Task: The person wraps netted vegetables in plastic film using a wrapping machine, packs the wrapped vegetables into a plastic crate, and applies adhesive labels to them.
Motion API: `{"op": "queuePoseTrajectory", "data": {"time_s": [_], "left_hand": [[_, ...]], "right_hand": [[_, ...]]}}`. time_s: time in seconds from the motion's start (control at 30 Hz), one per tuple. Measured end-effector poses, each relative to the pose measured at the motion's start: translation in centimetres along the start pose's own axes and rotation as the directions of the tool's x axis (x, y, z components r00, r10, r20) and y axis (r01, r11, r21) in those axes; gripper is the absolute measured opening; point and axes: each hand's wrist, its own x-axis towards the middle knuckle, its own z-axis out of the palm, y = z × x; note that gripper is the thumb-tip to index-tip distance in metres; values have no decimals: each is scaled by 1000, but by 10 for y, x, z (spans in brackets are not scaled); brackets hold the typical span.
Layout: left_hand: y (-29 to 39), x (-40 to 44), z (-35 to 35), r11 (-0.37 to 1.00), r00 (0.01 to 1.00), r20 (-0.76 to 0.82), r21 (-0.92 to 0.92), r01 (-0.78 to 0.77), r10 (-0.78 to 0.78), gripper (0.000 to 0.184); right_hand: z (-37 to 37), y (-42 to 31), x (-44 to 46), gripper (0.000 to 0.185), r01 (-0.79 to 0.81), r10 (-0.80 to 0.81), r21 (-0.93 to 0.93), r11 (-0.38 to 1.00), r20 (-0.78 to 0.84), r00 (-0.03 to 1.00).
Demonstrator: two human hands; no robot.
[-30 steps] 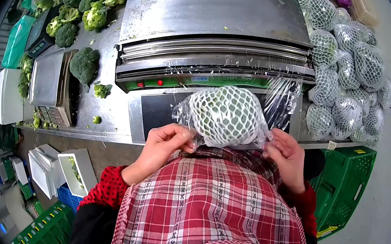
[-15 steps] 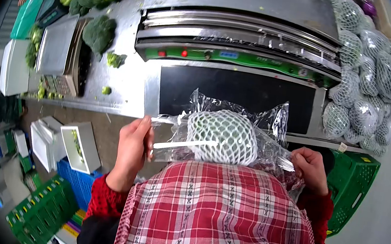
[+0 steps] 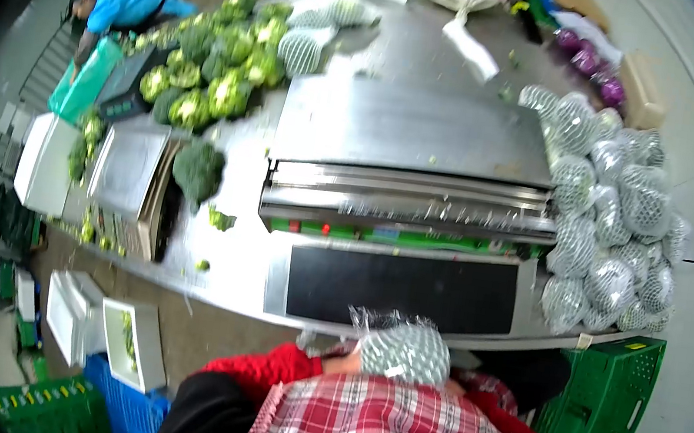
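A broccoli head in a white foam net [image 3: 404, 353], wrapped in clear plastic film [image 3: 390, 319], is held close against the plaid apron [image 3: 391, 415], just below the counter's front edge. My left hand [image 3: 341, 364] grips its left side, the fingers partly hidden by the bundle. Only a sliver of my right hand [image 3: 454, 387] shows at the right side, its fingers tucked behind the bundle and the apron. Loose film sticks up from the top of the bundle. Beyond it stands the metal wrapping machine [image 3: 419, 138] with a black plate [image 3: 403, 290] in front.
Netted, film-wrapped heads [image 3: 617, 226] are piled at the right. Loose broccoli [image 3: 226, 69] and a scale [image 3: 127, 172] occupy the left. A green crate [image 3: 607, 408] stands below right, a white box [image 3: 135, 346] below left. At the far left, a person in blue [image 3: 125, 3] bends over.
My hands have moved inward from the stretched film ends to the sides of the netted broccoli, which is now nearer my body. The camera view has tilted up, showing more of the counter.
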Motion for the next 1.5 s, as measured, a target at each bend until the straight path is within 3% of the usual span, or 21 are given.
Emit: {"op": "queuePoseTrajectory", "data": {"time_s": [0.13, 0.2, 0.33, 0.4, 0.47, 0.53, 0.73, 0.77, 0.8, 0.87, 0.9, 1.0, 1.07, 1.13, 1.17, 1.2, 1.27, 1.3, 1.33, 1.43, 1.5], "left_hand": [[54, 33, 3, 894, 859, -291, 294, -339, 422, 21], [131, 53, -40, 676, 559, -392, 533, -509, 731, 23], [215, 55, -83, 320, 307, -97, 371, -872, 947, 24], [245, 42, -115, 662, 548, 378, -344, -665, 747, 26], [249, 48, -129, 706, 602, 387, -513, -488, 698, 43], [226, 41, -94, 638, 516, 521, -74, -767, 680, 60], [175, 3, -117, 889, 901, 10, -171, -425, 433, 66], [150, 9, -112, 839, 966, -74, -482, -252, 248, 68], [131, 15, -106, 686, 997, -81, -726, -48, -16, 70], [150, 37, -97, 749, 985, -158, -642, -160, 75, 78], [160, 47, -100, 872, 954, -173, -391, -295, 245, 88], [169, 79, -100, 725, 854, -161, -466, -507, 494, 92], [148, 84, -111, 787, 782, -99, 15, -617, 615, 77], [109, 85, -117, 726, 776, 75, 305, -616, 627, 60], [99, 84, -119, 646, 743, 62, 450, -617, 666, 49], [85, 79, -122, 654, 786, 111, 492, -575, 608, 44], [45, 82, -118, 364, 623, 327, 587, -724, 711, 43], [40, 83, -116, 430, 652, 292, 557, -711, 700, 45], [41, 82, -115, 480, 659, 270, 504, -718, 702, 47], [37, 69, -140, 438, 654, 184, 609, -661, 734, 48], [56, 51, -178, 371, 620, 166, 673, -640, 767, 42]], "right_hand": [[-59, -57, -43, 38, 188, -211, 372, 909, 21, 977], [-76, -81, -59, 43, 258, -308, 494, 830, 20, 951], [-86, -107, -62, 54, 285, -384, 711, 643, -22, 923], [-86, -117, -57, 59, 192, -364, 833, 520, 13, 931], [-85, -127, -47, 65, 55, -340, 920, 387, 87, 936], [-87, -132, -42, 70, -70, -320, 963, 260, 154, 935], [-83, -145, -32, 86, -189, -345, 981, -40, 164, 924], [-64, -127, -26, 91, -35, -427, 992, -121, -20, 904], [-54, -117, -10, 99, 81, -522, 997, -8, -74, 850], [-60, -118, 11, 102, 411, -431, 855, 317, -256, 865], [-68, -116, 21, 96, 432, -399, 861, 269, -309, 863], [-130, -131, 35, 72, 321, -239, 938, -130, -344, 908], [-202, -132, 49, 64, 477, -150, 875, -81, -484, 862], [-286, -125, 67, 54, 584, -22, 779, 228, -596, 803], [-329, -99, 77, 44, 545, -157, 209, 812, -821, 548], [-376, -67, 98, 36, 168, -527, -501, 849, -777, 344], [-497, 9, 143, 35, 345, -580, -478, 808, -750, 319], [-521, -14, 149, 37, 171, -627, -610, 774, -700, 342], [-581, 37, 180, 43, 416, -275, -89, 905, -868, 412], [-660, 147, 228, 80, -51, -217, -277, 960, -842, 494], [-675, 224, 277, 90, -476, 188, -41, 879, -885, 425]]}}
